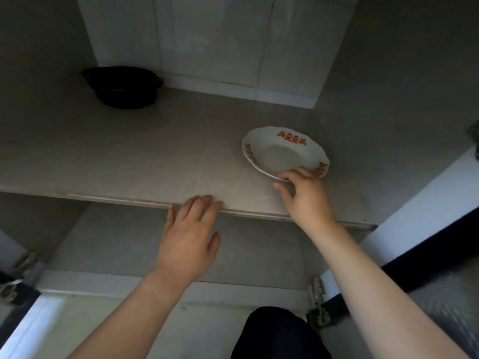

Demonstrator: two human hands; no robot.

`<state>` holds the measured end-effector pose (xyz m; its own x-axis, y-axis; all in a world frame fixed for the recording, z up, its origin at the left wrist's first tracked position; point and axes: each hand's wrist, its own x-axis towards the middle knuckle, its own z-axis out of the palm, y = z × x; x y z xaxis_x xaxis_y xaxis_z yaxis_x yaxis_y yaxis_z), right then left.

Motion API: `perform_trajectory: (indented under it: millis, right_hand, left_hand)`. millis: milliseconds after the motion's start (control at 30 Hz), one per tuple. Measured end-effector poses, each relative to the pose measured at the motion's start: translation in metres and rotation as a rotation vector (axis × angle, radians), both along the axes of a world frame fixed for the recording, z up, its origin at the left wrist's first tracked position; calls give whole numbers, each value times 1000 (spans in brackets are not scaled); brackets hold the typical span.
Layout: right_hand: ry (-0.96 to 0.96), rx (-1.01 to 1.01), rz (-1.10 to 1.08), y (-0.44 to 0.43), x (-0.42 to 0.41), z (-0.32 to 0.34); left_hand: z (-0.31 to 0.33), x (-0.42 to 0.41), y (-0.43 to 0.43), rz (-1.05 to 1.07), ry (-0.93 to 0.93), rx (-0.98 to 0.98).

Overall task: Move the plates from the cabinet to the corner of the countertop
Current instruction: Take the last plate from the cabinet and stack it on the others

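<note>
A white plate [281,151] with red and orange flower marks on its scalloped rim lies on the right part of the grey cabinet shelf [129,161]. My right hand [304,195] reaches onto the shelf and grips the plate's near rim, fingers over the edge and thumb spread to the left. My left hand [190,234] holds nothing; its straight fingertips rest on the shelf's front edge, left of the plate.
A black pot [123,86] stands at the shelf's back left. Below the shelf lies a lower cabinet floor [168,250]. Open cabinet door hinges [317,301] show at the lower right and lower left. White panels form the back wall.
</note>
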<state>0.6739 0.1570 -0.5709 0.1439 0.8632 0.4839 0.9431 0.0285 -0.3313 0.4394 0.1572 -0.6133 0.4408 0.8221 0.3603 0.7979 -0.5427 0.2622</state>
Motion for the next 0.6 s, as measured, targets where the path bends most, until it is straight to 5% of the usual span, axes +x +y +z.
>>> perform_trajectory:
  millis: [600]
  right_hand:
    - [-21, -48, 31, -29, -10, -4]
  left_hand:
    - [-1, 3, 27, 89, -74, 73]
